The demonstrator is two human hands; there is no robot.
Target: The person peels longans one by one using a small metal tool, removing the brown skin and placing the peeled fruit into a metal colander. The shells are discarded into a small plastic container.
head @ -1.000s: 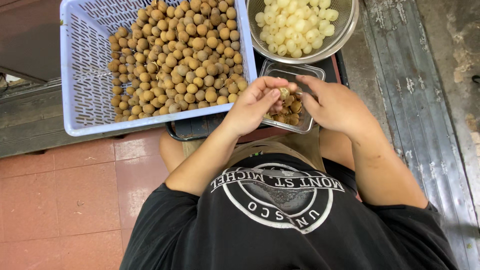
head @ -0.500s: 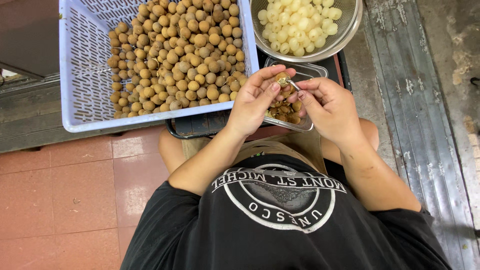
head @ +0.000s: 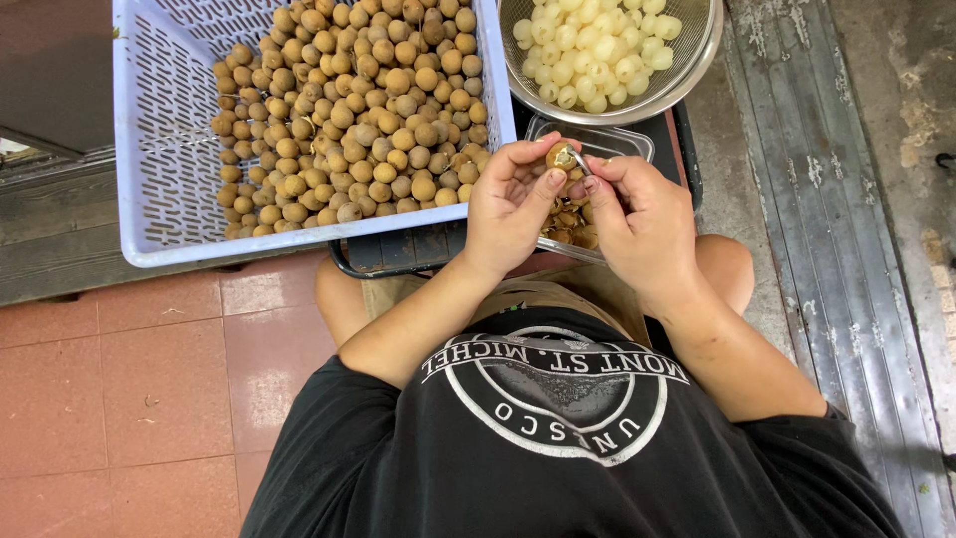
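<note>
My left hand [head: 510, 204] pinches a small brown round fruit [head: 560, 156] between thumb and fingers, over a clear plastic tub [head: 597, 142] of brown shells. My right hand [head: 642, 219] grips a thin metal tool [head: 582, 162] whose tip is pushed into the fruit. Both hands are close together above my lap. To the left stands a pale blue plastic basket [head: 164, 120] holding several unpeeled brown fruits [head: 368, 110]. At the top right a metal bowl [head: 687, 70] holds peeled whitish fruits [head: 593, 50].
A dark tray or stand [head: 398, 254] lies under the basket and tub. Red floor tiles [head: 129, 379] are at the left. Grey worn planks [head: 827, 199] run along the right. My black shirt [head: 558, 438] fills the bottom of the view.
The hands came together on the fruit, and the tool tip now sits in it. The view has shifted slightly closer to the basket and bowl.
</note>
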